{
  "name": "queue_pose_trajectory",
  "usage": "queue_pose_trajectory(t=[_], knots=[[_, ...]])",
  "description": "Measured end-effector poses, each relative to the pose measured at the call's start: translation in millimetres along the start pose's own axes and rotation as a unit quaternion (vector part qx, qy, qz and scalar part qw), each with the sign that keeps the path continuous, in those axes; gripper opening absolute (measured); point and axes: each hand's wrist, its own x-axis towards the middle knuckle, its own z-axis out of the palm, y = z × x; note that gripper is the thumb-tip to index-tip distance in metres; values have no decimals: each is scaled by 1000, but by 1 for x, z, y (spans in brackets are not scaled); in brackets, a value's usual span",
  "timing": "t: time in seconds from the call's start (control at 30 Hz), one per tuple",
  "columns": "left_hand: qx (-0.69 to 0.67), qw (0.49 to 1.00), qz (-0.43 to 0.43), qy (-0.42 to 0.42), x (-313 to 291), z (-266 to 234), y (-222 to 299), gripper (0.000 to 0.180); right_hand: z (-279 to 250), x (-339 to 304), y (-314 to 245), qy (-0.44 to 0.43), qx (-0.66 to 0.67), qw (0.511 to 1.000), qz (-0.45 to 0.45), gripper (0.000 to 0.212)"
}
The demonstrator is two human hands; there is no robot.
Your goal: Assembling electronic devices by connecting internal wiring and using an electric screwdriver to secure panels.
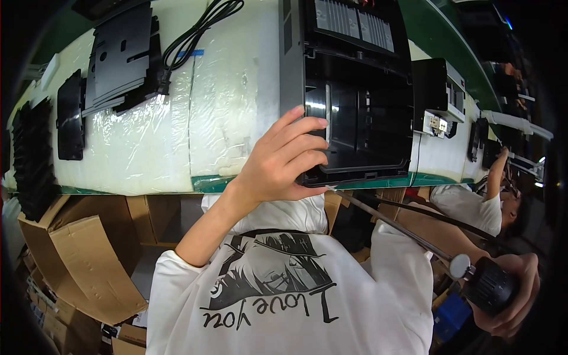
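A black box-shaped plastic housing (361, 127) lies on the table, its hollow side facing up. My left hand (281, 154) grips the housing's near left edge, fingers curled over the wall and thumb low at the front rim. My right hand (513, 296), at the lower right, is wrapped round the black ribbed end of a screwdriver (402, 228). Its long thin metal shaft runs up and left, with a round silver disc near the handle. The shaft's tip is close to my left thumb; whether it touches the housing I cannot tell.
Black metal plates (121, 62), a coiled black cable (198, 35) and dark panels (71, 115) lie left on the film-covered table (225, 106). A black-and-grey unit (441, 92) stands right of the housing. Cardboard boxes (94, 260) sit below at left. Another person (473, 204) is at far right.
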Motion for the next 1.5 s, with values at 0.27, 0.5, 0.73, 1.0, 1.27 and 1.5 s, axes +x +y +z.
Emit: queue_pose_trajectory(t=[0.27, 0.5, 0.73, 1.0, 1.27, 1.5], knots=[[-17, 1000, -8, -6, 0, -1, 1, 36, 22, -44, 25, 194, -45, 975, 99, 18], [-4, 1000, -23, -20, -6, 2, -2, 33, 41, -72, 90, 143, -227, 887, 375, 68], [-9, 999, -22, -34, -4, 2, -1, 31, 42, -95, 85, 165, -239, 874, 390, 29], [-8, 999, -21, -38, -6, 2, -2, 32, 50, -114, 89, 160, -251, 855, 425, 18], [-10, 999, -18, -41, -5, 2, -3, 32, 52, -112, 87, 109, -261, 822, 494, 12], [-16, 999, -30, -21, -6, 4, 1, 30, 52, -113, 100, 50, -252, 790, 557, 7]])
